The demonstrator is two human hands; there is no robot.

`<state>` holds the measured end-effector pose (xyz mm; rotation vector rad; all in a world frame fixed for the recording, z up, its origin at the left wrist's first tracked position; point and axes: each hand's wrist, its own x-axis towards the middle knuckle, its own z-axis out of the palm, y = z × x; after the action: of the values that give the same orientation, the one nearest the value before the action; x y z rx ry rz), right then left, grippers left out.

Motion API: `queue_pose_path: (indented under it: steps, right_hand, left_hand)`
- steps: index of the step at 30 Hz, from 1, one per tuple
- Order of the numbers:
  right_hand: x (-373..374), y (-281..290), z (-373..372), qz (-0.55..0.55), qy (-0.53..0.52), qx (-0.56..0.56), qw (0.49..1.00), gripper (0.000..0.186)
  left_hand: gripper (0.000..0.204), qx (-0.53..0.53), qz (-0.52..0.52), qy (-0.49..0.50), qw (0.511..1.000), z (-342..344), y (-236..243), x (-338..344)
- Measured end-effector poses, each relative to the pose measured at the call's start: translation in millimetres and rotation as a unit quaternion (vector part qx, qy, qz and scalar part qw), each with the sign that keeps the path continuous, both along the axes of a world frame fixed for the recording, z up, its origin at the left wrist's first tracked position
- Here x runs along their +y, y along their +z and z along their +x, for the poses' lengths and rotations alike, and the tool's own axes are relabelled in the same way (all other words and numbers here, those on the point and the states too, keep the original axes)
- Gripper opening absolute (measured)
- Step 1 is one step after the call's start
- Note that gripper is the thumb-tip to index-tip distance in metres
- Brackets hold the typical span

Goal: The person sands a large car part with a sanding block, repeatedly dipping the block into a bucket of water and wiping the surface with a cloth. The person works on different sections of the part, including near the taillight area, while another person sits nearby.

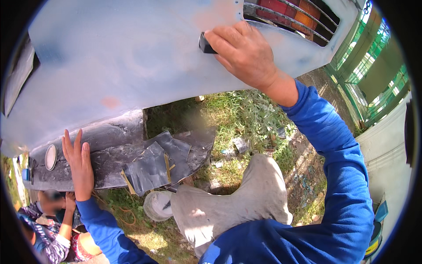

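Note:
My right hand [239,53] grips a small black block [205,44] against a pale grey-white vehicle panel [88,53] with pinkish and bluish patches, just below a slatted opening over a red and amber light [303,20]. My left hand [78,163], fingers stretched and apart, lies at a dark, dusty ledge [110,169] under the panel, holding nothing. Near it are a round lid [51,157] and, to its right on the ledge, dark sheets [154,163] with yellowish strips.
A whitish bucket [154,206] stands on grass [233,108] below the ledge, beside my bent legs. At lower left, another person [61,237] is close by. A green mesh fence [369,66] and a pale panel [382,154] line the right side.

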<state>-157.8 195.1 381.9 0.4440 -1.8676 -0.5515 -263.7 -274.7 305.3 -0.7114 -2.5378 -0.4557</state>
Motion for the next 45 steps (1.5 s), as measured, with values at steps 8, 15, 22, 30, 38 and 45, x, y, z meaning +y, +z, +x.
queue_pose_path:
  steps: [8, 15, 22, 30, 38, 45]
  right_hand:
    - [21.9, -15.1, 23.5, 0.056, -0.023, -0.062, 0.996, 0.043]
    - [46.5, -50.7, 33.8, 0.043, -0.022, -0.081, 0.996, 0.045]
    - [6.1, -15.6, 14.2, -0.116, -0.008, 0.006, 0.993, 0.044]
    - [29.9, -11.7, 11.7, -0.151, 0.002, 0.089, 0.985, 0.051]
    - [22.0, -40.6, 16.2, -0.181, -0.007, 0.05, 0.982, 0.048]
    - [4.5, -80.6, 21.1, -0.178, 0.021, -0.064, 0.982, 0.037]
  left_hand:
    - [0.05, -0.01, 0.021, -0.001, 1.0, -5.1, -1.4, -0.5]
    - [0.051, -0.012, 0.024, -0.013, 1.0, -7.7, -1.7, 6.8]
    - [0.05, -0.007, 0.014, 0.003, 1.0, -5.6, 0.1, -1.4]
    - [0.052, -0.015, -0.001, -0.002, 1.0, -6.1, 1.7, -1.8]
    - [0.052, -0.028, 0.005, 0.002, 1.0, -5.4, -0.9, -6.3]
    - [0.052, -0.038, 0.004, -0.003, 0.999, -10.6, -5.6, 2.3]
